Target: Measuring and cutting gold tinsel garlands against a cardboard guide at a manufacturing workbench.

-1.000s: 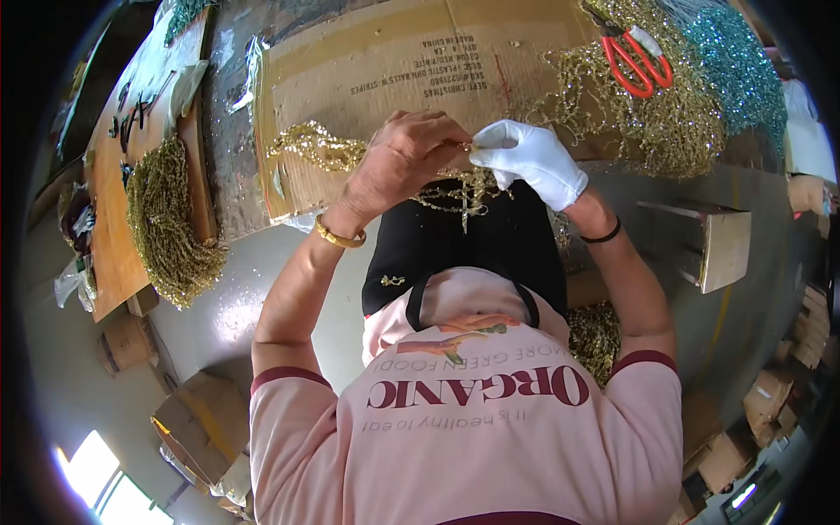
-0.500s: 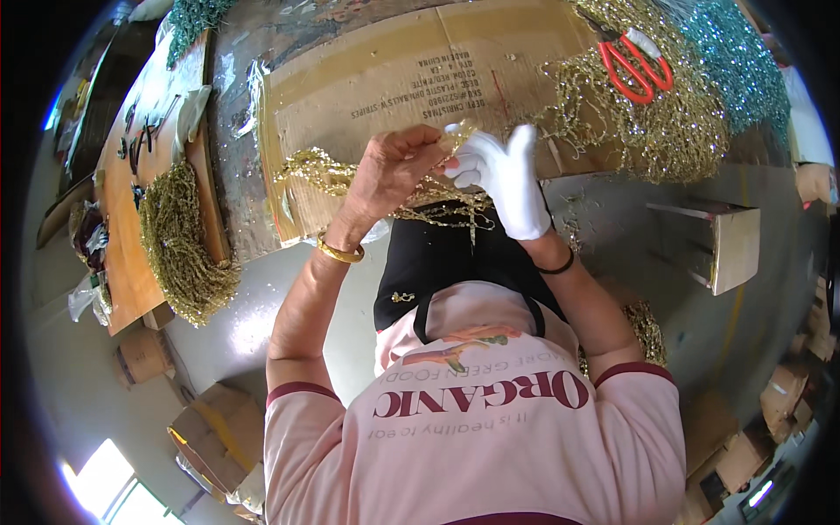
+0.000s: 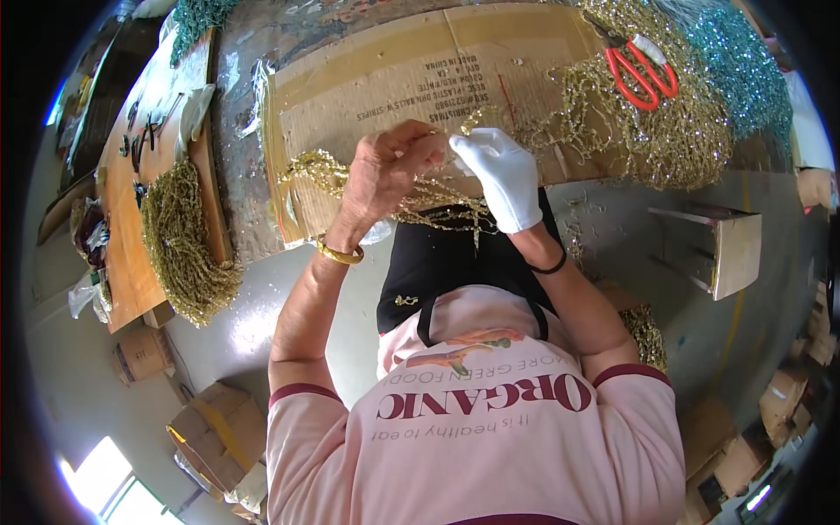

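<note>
My bare left hand [image 3: 385, 171], a gold bangle on its wrist, is closed in a pinch above a bundle of gold glitter strands [image 3: 319, 171]. The strands pass behind it and spread below toward my lap. Close beside it, my right hand [image 3: 503, 175] in a white glove has thumb and fingers pressed together. A short bit of gold glitter strand [image 3: 472, 122] shows at the gloved fingertips. What exactly lies between the left fingertips is small and partly hidden. Both hands hover over the near edge of a flattened cardboard sheet [image 3: 376, 79].
Red-handled scissors [image 3: 643, 74] lie on a large gold strand heap [image 3: 682, 131] at right, beside teal tinsel [image 3: 739, 66]. Another gold bundle [image 3: 184, 245] hangs over the left board's edge, near dark hand tools [image 3: 144, 140]. A small stool [image 3: 735, 254] stands on the floor at right.
My gloved right hand has gone from spread fingers to a closed pinch, the bit of gold strand now at its fingertips. The left hand has stayed nearly in place.
</note>
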Demonstrator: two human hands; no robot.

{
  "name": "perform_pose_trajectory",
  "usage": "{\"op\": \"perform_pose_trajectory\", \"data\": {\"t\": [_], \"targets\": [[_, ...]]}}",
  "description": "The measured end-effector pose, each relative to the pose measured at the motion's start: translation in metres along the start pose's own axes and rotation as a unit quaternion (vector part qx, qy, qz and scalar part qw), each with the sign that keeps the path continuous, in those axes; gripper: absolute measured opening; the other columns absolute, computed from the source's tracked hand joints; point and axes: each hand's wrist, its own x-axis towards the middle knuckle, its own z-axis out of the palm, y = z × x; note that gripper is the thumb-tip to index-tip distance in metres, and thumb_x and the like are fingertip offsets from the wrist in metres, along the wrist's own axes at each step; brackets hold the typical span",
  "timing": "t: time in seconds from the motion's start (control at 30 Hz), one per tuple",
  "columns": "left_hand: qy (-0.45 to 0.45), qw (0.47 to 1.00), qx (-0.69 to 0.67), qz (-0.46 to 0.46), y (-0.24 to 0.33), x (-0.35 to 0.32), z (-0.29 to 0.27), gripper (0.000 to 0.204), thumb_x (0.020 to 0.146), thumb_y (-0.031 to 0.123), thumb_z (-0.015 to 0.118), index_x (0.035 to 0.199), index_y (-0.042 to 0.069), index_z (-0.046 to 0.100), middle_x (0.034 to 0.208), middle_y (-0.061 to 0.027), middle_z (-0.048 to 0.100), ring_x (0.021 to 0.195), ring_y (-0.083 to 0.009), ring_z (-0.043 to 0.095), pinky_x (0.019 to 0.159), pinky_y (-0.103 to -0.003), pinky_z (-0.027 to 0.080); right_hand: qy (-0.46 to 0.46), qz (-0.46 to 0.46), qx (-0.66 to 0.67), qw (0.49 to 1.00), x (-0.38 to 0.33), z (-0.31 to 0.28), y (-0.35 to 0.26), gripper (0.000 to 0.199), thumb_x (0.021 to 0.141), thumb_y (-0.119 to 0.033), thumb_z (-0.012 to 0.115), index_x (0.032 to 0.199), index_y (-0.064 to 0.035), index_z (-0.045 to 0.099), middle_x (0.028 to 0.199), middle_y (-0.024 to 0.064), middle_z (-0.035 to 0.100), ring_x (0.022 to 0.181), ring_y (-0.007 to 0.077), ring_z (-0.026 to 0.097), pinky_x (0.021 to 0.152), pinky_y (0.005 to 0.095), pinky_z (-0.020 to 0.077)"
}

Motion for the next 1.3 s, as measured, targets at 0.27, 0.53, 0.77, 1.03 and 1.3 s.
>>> {"op": "perform_pose_trajectory", "data": {"t": [0.27,0.53,0.77,1.03,1.3], "targets": [[0.121,0.991,-0.057,0.006,-0.019,0.007,-0.02,0.017,0.087,0.006,0.052,0.097,-0.003,0.064,0.076,-0.0061,0.066,0.069,-0.0094,0.06,0.068,-0.023,0.049,-0.047,0.059,0.047,0.996,-0.016,-0.017,-0.01,0.016,0.083,-0.013,0.063,0.091,0.0003,0.061,0.076,0.0027,0.06,0.065,0.0076,0.055,0.06,0.0202,0.0419],[0.163,0.985,-0.062,0.002,-0.043,0.017,-0.052,0.018,0.086,0.006,0.053,0.097,-0.002,0.065,0.075,-0.0063,0.066,0.068,-0.0095,0.061,0.066,-0.022,0.049,-0.092,0.067,0.288,0.951,-0.023,-0.039,0.013,0.014,0.088,-0.011,0.054,0.097,-0.0009,0.057,0.09,0.0093,0.059,0.078,0.014,0.055,0.071,0.0261,0.0455],[0.242,0.968,-0.037,-0.064,-0.066,0.019,-0.076,0.021,0.088,0.012,0.053,0.101,0.002,0.065,0.079,-0.0044,0.067,0.07,-0.0083,0.061,0.065,-0.02,0.048,-0.169,0.09,0.403,0.895,-0.032,-0.043,0.037,0.014,0.09,-0.01,0.048,0.096,-0.0021,0.058,0.099,0.0115,0.056,0.08,0.016,0.052,0.07,0.0271,0.0422],[0.281,0.954,0.097,-0.032,-0.062,0.02,-0.085,0.019,0.085,0.014,0.056,0.099,0.006,0.068,0.074,-0.0035,0.068,0.068,-0.0062,0.061,0.062,-0.021,0.047,-0.227,0.086,0.34,0.909,-0.044,-0.042,0.027,0.027,0.081,-0.008,0.05,0.106,0.003,0.05,0.106,0.0131,0.051,0.101,0.0211,0.046,0.085,0.0324,0.0385],[0.295,0.917,0.267,-0.002,-0.07,0.024,-0.084,0.021,0.087,0.017,0.056,0.103,0.009,0.066,0.076,-0.0056,0.068,0.07,-0.0097,0.063,0.065,-0.024,0.048,-0.245,0.055,0.391,0.886,-0.065,-0.027,0.033,0.024,0.081,-0.019,0.049,0.099,-0.0032,0.051,0.099,0.0122,0.052,0.097,0.0263,0.047,0.094,0.0417,0.0332]]}}
